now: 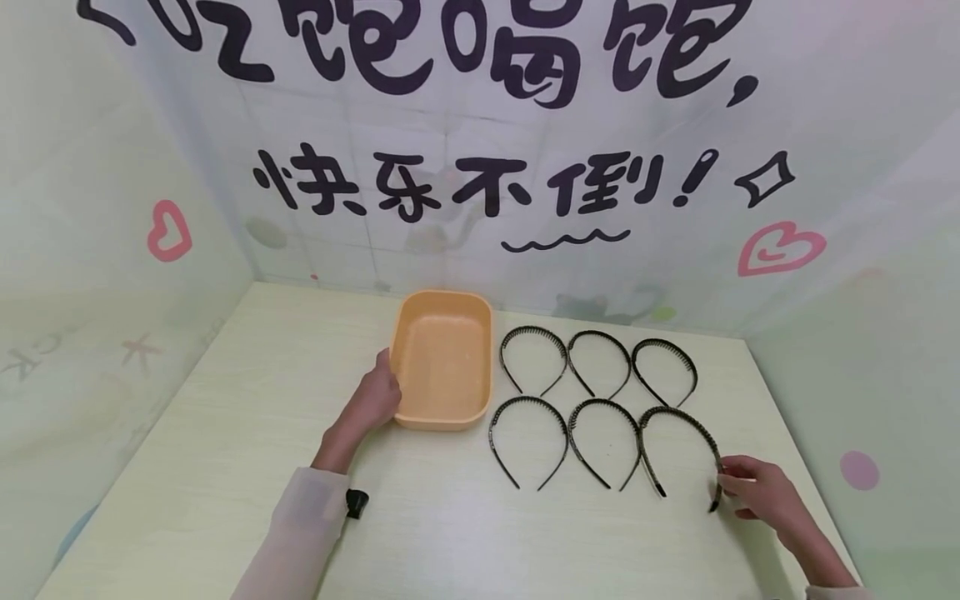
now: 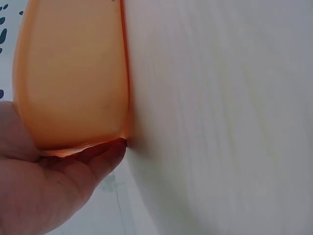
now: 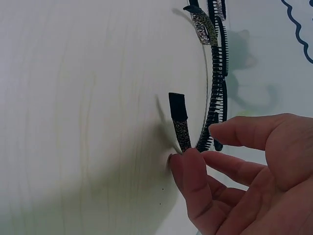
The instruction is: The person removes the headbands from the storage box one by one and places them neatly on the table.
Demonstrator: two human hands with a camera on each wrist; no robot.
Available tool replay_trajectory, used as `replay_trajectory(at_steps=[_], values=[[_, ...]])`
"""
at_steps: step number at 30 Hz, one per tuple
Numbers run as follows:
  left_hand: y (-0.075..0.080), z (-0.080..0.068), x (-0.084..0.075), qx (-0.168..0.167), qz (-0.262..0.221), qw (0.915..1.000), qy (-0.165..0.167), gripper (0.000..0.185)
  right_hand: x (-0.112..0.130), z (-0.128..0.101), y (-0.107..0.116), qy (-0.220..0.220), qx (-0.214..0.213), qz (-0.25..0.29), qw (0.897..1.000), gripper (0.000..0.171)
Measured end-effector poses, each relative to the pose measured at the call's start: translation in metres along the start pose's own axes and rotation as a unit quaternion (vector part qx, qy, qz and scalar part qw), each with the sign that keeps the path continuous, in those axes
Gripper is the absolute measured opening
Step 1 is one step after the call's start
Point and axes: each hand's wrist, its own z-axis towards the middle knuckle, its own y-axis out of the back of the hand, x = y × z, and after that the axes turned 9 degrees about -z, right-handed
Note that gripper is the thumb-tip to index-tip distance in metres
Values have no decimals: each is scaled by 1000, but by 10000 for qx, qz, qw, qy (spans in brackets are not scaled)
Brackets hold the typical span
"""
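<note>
**Hands at the tub and the near-right headband**

Nearest to us is our left sleeve [image 1: 300, 533], with a small black camera mount [image 1: 357, 502] at the wrist. Our left hand [image 1: 372, 398] lies against the near left side of the orange plastic tub [image 1: 442, 362]; the left wrist view shows the fingers [image 2: 105, 154] curled under the tub's [image 2: 73, 73] wall, grasping it. The tub stands near the middle of the pale wooden table [image 1: 225, 433].

Right of the tub lie six black toothed headbands in two rows of three, open ends toward us. Our right hand [image 1: 757, 490] is at the near right, its fingertips touching the right end of the near-right headband [image 1: 678, 421]. In the right wrist view the fingers [image 3: 193, 176] are loosely extended, the forefinger tip against the headband's [image 3: 215, 98] end; nothing is clenched around it.

Behind the table hangs a backdrop [image 1: 480, 125] printed with black characters and pink hearts.
</note>
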Motion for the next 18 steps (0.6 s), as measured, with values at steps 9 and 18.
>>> replay_trajectory(at_steps=[9, 18], values=[[3, 1, 4, 145, -224, 9996, -44, 57, 7, -4, 2, 261, -371, -742, 9962, 47], [33, -7, 0, -415, -408, 9975, -396, 66, 41, -4, 10, 875, -1122, -1680, 9755, 46]])
